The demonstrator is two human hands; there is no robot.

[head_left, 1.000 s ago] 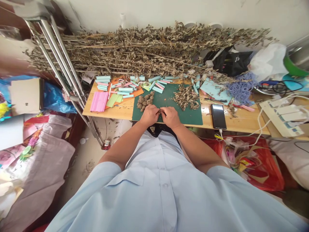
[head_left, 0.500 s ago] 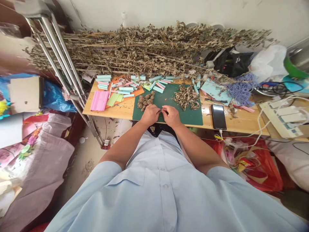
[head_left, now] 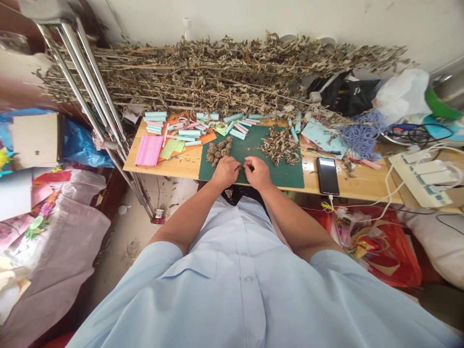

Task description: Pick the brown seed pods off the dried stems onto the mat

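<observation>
Over the front edge of a green mat (head_left: 250,145), my left hand (head_left: 226,173) and my right hand (head_left: 257,173) face each other, fingertips almost meeting. Both hands are closed in a pinch. Whatever sits between the fingers is too small or too hidden to make out. Just beyond my left hand lies a cluster of brown, rolled balls (head_left: 219,151) that look like dried leaf. A loose heap of dried leaves (head_left: 280,146) rests on the mat, beyond and to the right of my right hand.
Dried leafy stalks (head_left: 217,77) span the back of the wooden table (head_left: 177,166). Blue and pink paper rolls (head_left: 190,133) and a pink paper pack (head_left: 149,150) lie left. On the right are a phone (head_left: 328,176), purple yarn (head_left: 364,133) and a power strip (head_left: 420,176). Metal crutches (head_left: 90,96) lean at left.
My right hand's fingers have shifted slightly and show a little more gap between thumb and forefinger. My left hand looks the same, and the heaps on the mat have not moved.
</observation>
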